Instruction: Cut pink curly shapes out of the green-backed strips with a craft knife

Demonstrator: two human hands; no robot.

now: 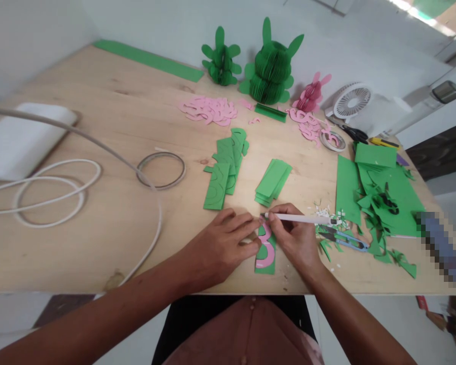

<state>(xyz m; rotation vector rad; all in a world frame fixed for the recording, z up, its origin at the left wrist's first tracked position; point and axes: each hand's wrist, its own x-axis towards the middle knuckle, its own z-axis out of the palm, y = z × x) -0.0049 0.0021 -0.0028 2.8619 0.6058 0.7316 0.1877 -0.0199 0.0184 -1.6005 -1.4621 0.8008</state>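
Note:
A green paper strip (270,265) lies near the table's front edge, with a curved pink paper shape (266,255) flat on top of it. My left hand (222,246) rests at their left, fingers spread, its fingertips touching the pink shape and strip. My right hand (294,233) is closed around a white pen (307,218), whose tip is at the strip's upper end. Beyond my hands lie a stack of plain green strips (272,180) and, further left, green strips with drawn outlines (217,185).
Blue-handled snips (347,240) and green scraps (380,223) lie right of my right hand. Pink cutouts (211,110), green paper rabbits (271,71) and a small fan (352,101) are at the back. A cable (157,223) and a ring (182,170) are left.

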